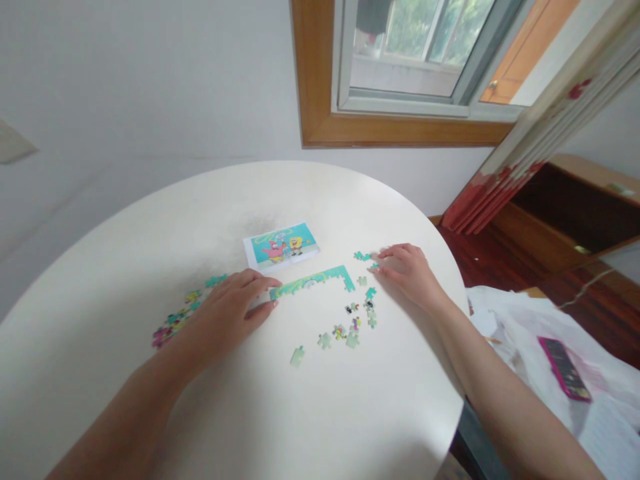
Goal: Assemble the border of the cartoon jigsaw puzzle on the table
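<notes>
A joined strip of teal puzzle pieces [310, 281] lies on the white table, turning a corner at its right end. At its left end my left hand [233, 310] has thumb and fingertips around the edge of the strip. My right hand [407, 273] rests on the table to the right, its thumb and index finger beside a small teal piece [374, 266]; the fingers are slightly apart. Loose pale green pieces [325, 341] and others lie in an arc below the strip. Behind it sits the reference picture [285, 247] with cartoon figures.
A colourful pile of pieces [177, 320] is partly hidden by my left hand. The round white table [300, 180] stands by a wall and window. At the right, a phone with a pink case [565, 369] lies on white plastic.
</notes>
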Tool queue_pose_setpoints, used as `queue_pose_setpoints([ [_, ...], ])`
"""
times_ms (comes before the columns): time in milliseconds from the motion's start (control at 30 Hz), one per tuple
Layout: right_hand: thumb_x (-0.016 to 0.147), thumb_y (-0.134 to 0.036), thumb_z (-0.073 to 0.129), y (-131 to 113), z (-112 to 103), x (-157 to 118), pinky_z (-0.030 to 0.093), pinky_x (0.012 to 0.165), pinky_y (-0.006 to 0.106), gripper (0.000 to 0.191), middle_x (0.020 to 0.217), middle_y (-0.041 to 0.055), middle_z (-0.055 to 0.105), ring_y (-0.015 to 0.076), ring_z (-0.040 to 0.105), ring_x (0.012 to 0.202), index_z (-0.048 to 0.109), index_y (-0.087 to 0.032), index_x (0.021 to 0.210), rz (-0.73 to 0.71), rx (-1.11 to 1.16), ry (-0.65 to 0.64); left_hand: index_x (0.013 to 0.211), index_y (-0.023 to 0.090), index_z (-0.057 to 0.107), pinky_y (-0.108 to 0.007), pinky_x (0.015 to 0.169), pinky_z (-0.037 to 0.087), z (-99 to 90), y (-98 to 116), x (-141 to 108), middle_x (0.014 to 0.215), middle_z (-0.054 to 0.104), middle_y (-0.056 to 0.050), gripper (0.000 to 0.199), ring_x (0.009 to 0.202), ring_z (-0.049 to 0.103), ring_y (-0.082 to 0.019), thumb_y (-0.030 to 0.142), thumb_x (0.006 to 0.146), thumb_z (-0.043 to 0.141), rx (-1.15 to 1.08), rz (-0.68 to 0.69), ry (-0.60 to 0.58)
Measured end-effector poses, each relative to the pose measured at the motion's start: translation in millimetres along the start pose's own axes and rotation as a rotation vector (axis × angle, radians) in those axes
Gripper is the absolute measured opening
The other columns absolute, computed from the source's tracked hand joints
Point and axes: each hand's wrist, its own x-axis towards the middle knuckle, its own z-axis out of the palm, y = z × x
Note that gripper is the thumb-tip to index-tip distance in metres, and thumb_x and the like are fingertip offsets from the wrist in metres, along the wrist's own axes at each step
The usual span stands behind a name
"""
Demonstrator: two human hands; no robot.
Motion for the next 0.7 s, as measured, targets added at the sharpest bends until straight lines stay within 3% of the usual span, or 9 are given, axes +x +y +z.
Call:
queue_pose_setpoints([
  [200,0.088,-0.020,0.062,-14.8,2.3,24.7,0.045,0.094,0.045,0.030,0.111,0.0100,0.069,0.0277,0.059,0.107,0.074,-0.026,0.115,-0.077,-0.087,-0.149,0.115,0.021,0.063,-0.048,0.103,0.047,-0.7,-0.6,0.1,0.115,0.066,-0.010,0.038,0.113,0.061,-0.031,0.045,0.091,0.045,-0.001,-0.002,0.001],
  [400,0.087,-0.034,0.069,-22.3,14.7,44.5,0.044,0.091,0.046,0.021,0.111,0.0106,0.066,0.0293,0.056,0.104,0.077,-0.028,0.107,-0.075,-0.131,-0.165,0.115,0.021,0.063,-0.047,0.103,0.047,0.3,-1.9,0.5,0.115,0.066,-0.010,0.036,0.112,0.061,-0.030,0.043,0.091,0.047,0.006,-0.006,-0.004],
  [700,0.085,-0.035,0.072,-18.6,20.8,41.7,0.042,0.092,0.048,0.014,0.111,0.0090,0.063,0.0297,0.053,0.106,0.074,-0.027,0.096,-0.045,-0.102,-0.134,0.116,0.020,0.062,-0.048,0.102,0.046,0.1,1.4,-0.3,0.115,0.066,-0.010,0.036,0.112,0.061,-0.030,0.041,0.092,0.047,0.016,0.011,0.000],
])
